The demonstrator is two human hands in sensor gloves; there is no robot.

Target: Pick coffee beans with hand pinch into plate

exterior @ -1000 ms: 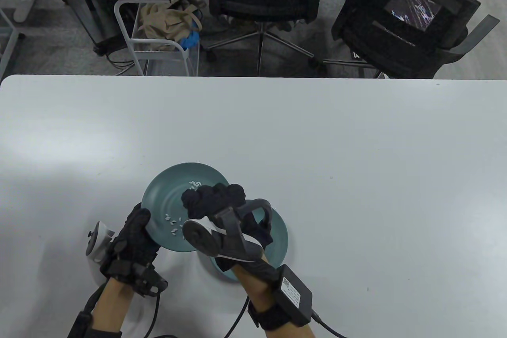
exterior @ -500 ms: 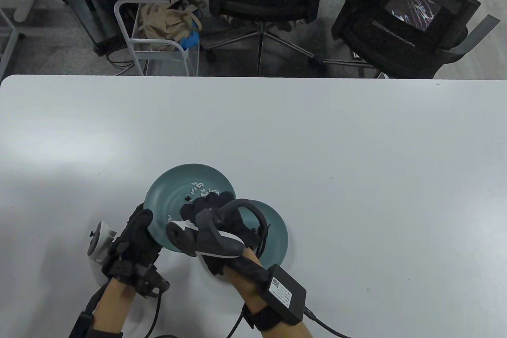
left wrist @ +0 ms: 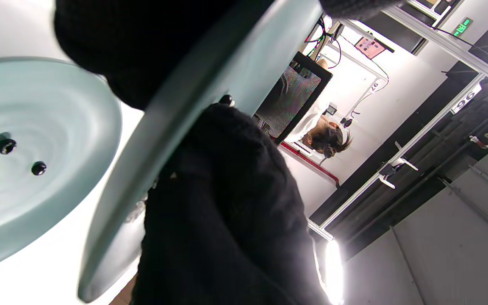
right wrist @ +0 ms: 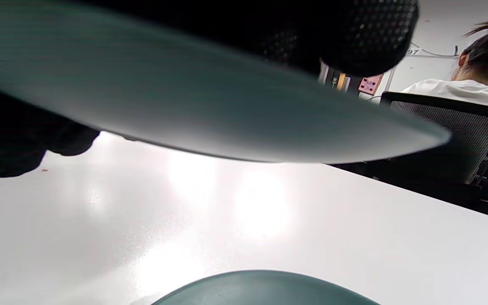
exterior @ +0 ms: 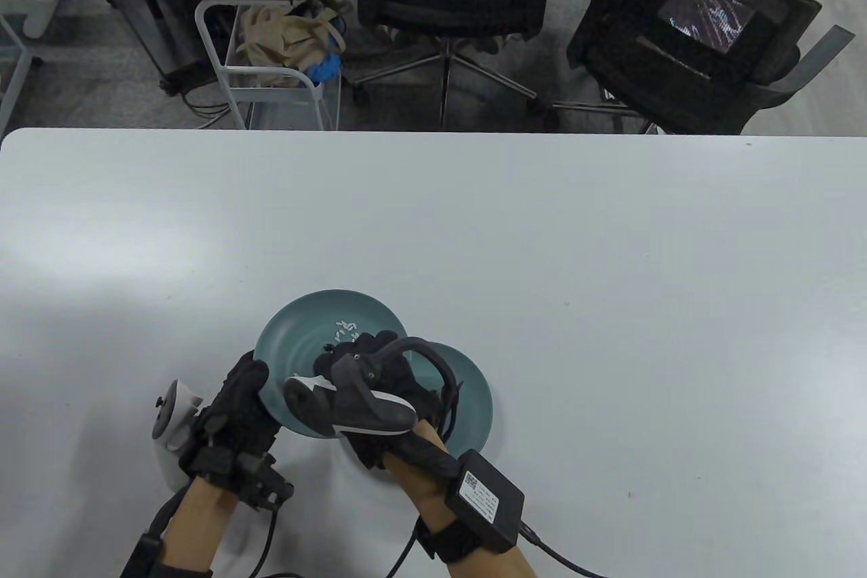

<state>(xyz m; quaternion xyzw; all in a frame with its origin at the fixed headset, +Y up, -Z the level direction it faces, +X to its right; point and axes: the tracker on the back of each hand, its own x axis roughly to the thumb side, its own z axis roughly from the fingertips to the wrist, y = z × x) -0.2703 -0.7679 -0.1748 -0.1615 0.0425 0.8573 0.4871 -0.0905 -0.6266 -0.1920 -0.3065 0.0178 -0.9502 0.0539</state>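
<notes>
While the left hand [exterior: 237, 402] grips the raised plate [exterior: 305, 334] by its seven o'clock rim, holding it tilted off the table [exterior: 609, 266], the right hand [exterior: 379, 368] reaches over its five o'clock side, fingers hidden, grip unclear. Two coffee beans [left wrist: 21, 156] lie in the lower plate [exterior: 474, 395], just beneath.

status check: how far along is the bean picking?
Partly done. Two beans already lie in the lower plate on the table. In hand: the left hand holds the upper plate lifted by its rim, and the right hand reaches into it; whether it pinches a bean is hidden. Pale grains are in the upper plate; no beans show there.
</notes>
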